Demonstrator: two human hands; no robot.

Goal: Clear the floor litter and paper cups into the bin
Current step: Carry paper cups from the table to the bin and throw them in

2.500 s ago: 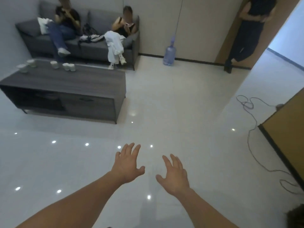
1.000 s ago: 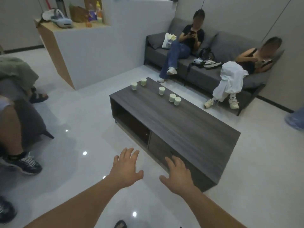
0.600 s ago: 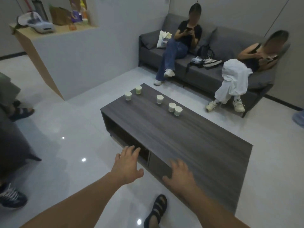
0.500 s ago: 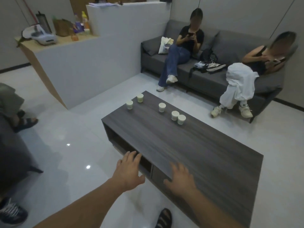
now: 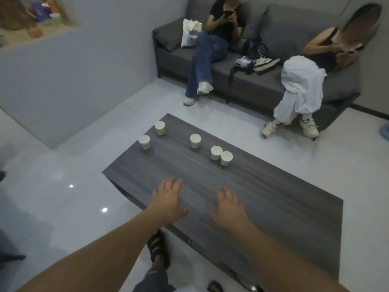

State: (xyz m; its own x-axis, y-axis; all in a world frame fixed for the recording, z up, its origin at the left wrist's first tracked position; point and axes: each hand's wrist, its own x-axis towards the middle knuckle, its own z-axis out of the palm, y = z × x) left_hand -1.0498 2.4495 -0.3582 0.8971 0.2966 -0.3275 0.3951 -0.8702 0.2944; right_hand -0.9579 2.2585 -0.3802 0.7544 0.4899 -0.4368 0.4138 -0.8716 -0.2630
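Across the pale tiled floor (image 5: 63, 207) no litter shows in the part that is in view, and no bin appears either, so how much of the floor clearing is done cannot be judged. Next in size, the long dark worktop (image 5: 284, 218) runs from far left to near right. Over its near edge hover both hands, the left hand (image 5: 168, 199) and the right hand (image 5: 228, 207), well apart from each other, palms down, fingers spread, gripping nothing. Five paper cups (image 5: 195, 140) stand toward the far end, all upright with mouths up, so each long axis is vertical; two sit just beside each other, the rest apart. None is collected, so I judge the cup part not yet begun.
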